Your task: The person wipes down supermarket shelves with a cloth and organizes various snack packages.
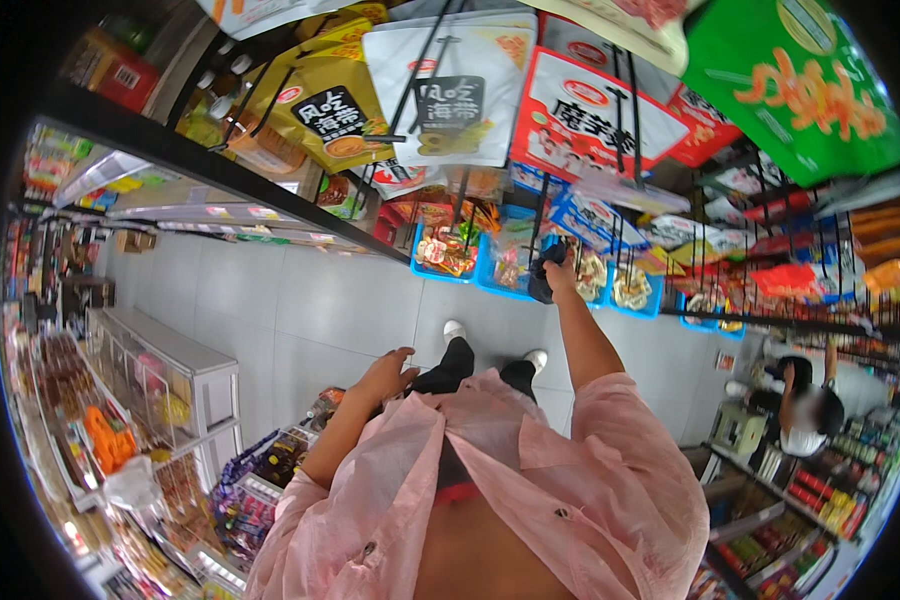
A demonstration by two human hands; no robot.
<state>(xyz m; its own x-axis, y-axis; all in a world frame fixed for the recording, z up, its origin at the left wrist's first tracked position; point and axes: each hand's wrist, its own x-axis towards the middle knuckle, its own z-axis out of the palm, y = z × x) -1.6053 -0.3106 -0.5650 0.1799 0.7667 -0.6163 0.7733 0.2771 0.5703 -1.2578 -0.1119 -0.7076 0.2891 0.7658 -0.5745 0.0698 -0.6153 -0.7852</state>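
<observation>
My right hand reaches forward to the low shelf front. Its fingers are closed round a small black object whose kind I cannot make out. That object is in front of the blue plastic bins, which hold small wrapped snacks. My left hand hangs over the floor by my left leg, its fingers stretched out and nothing in it. Above the bins, large snack pouches hang on black hooks: an olive-gold one, a white one, a red and white one and a green one.
A dark shelf edge runs along the far left. Grey floor tiles lie around my feet. At left stands a white-framed glass case; a basket of packets is nearer. A person is low by the shelves at right.
</observation>
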